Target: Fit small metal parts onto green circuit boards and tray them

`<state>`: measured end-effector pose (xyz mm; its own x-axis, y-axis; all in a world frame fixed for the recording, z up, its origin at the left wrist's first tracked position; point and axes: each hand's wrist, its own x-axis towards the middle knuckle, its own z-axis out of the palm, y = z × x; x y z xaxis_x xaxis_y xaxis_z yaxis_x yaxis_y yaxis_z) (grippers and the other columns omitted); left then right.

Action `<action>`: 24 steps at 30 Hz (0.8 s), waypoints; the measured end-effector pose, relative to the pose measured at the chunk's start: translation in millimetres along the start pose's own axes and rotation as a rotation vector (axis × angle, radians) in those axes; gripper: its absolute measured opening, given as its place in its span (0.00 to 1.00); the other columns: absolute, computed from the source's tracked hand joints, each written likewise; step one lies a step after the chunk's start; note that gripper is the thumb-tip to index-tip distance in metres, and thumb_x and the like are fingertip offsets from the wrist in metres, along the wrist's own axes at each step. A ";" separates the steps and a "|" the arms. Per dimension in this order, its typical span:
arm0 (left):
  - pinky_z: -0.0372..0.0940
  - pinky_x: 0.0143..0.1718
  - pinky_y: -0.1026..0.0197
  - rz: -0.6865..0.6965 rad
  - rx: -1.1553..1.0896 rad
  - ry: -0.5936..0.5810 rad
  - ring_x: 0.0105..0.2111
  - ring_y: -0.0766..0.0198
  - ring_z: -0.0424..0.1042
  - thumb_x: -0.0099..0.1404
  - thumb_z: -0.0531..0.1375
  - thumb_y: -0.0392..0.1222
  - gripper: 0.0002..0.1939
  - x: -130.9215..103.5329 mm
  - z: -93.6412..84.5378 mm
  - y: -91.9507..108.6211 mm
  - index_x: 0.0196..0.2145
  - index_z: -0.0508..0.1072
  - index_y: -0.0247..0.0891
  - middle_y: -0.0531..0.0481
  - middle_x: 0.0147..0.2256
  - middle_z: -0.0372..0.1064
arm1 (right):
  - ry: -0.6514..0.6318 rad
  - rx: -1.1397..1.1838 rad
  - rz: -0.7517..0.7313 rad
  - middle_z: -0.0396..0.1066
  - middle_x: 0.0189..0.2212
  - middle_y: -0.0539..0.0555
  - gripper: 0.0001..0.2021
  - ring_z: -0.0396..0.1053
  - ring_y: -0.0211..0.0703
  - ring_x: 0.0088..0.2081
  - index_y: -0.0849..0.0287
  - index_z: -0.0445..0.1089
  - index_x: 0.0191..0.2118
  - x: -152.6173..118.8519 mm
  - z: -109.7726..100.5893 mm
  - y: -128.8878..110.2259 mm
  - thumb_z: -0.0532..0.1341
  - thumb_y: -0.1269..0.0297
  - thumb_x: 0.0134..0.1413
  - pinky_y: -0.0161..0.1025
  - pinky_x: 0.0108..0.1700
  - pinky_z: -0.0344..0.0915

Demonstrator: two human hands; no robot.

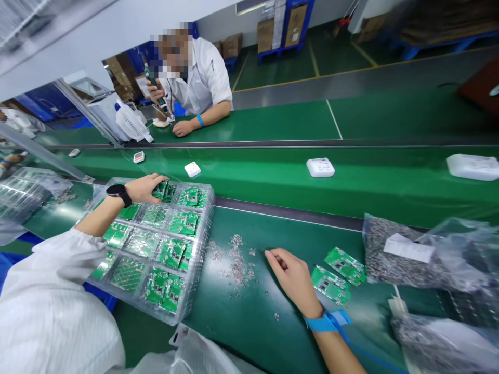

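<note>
My left hand (145,188) reaches into a far compartment of a clear plastic tray (180,306), its thumb and fingers around the edge of a green circuit board (159,190). More green boards lie in the tray's compartments. My right hand (290,272) is curled above the green tabletop, thumb and forefinger pressed together; a tiny speck shows at the tips, too small to name. Left of it is a scattered pile of small metal parts (237,265). Beside the right wrist two circuit boards, a nearer one (330,284) and a farther one (346,265), rest on the table.
Clear bags of small metal parts (390,254) lie at the right. Beyond the table, a green conveyor belt (253,169) carries several white devices (320,167). Across it sits a co-worker (210,72) holding a tool, near a white fan (132,122). A blue wrist strap (325,322) trails a cord.
</note>
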<state>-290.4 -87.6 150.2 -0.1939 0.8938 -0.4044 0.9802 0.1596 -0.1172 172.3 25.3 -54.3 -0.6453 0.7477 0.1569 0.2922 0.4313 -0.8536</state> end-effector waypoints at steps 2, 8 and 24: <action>0.59 0.52 0.58 -0.006 -0.001 0.004 0.48 0.55 0.63 0.66 0.60 0.46 0.38 -5.2 -0.2 0.2 0.68 0.54 0.29 0.42 0.51 0.61 | -0.003 -0.006 0.003 0.65 0.22 0.48 0.19 0.62 0.39 0.24 0.56 0.69 0.30 -0.2 -0.3 -0.4 0.56 0.49 0.70 0.37 0.31 0.57; 0.62 0.50 0.56 -0.075 0.002 -0.022 0.49 0.50 0.69 0.63 0.62 0.56 0.43 -35.4 13.0 -4.1 0.68 0.54 0.35 0.39 0.55 0.64 | -0.044 -0.037 -0.055 0.68 0.25 0.49 0.19 0.65 0.40 0.25 0.56 0.70 0.31 0.3 -2.0 -1.8 0.55 0.51 0.71 0.37 0.32 0.59; 0.65 0.45 0.53 -0.133 -0.055 -0.055 0.50 0.43 0.72 0.62 0.63 0.61 0.47 -76.5 33.1 15.4 0.71 0.50 0.40 0.35 0.56 0.65 | -0.077 -0.037 -0.080 0.65 0.24 0.49 0.19 0.63 0.39 0.25 0.56 0.69 0.30 -0.6 -7.0 -5.0 0.54 0.51 0.71 0.37 0.31 0.57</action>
<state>-261.8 -167.3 149.3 -0.3225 0.8392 -0.4378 0.9462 0.2989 -0.1239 176.2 26.3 -46.7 -0.7197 0.6696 0.1835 0.2626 0.5072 -0.8208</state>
